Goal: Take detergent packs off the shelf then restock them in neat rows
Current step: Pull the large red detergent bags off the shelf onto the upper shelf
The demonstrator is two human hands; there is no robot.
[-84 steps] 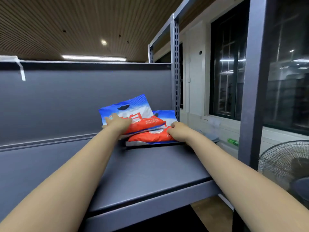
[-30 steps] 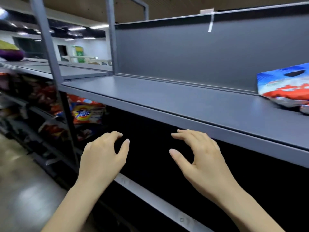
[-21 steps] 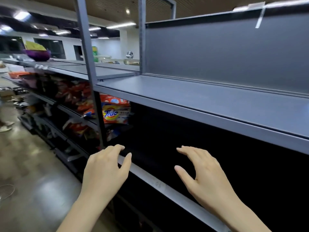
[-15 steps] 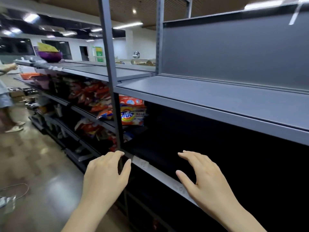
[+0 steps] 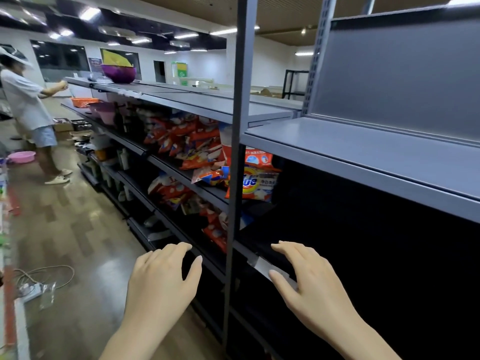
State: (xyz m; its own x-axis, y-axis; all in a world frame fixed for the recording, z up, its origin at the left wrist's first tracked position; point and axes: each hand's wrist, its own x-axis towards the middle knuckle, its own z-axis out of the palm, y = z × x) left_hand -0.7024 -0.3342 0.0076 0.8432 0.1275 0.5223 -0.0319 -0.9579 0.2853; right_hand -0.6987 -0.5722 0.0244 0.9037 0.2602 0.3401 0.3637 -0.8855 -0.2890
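- Both hands hang empty: left hand (image 5: 162, 279) and right hand (image 5: 309, 281), fingers loosely spread, grasping nothing.
- Detergent packs (image 5: 197, 149) sit heaped on the shelves to the left, behind the upright post (image 5: 235, 152).
- Risk: grabbing into that loose heap could spill packs onto the floor (image 5: 70, 237).

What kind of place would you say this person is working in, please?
Probably a shop or mock store aisle: long grey metal shelving, shelves crowded with detergent packs, and a purple basin on the top shelf.
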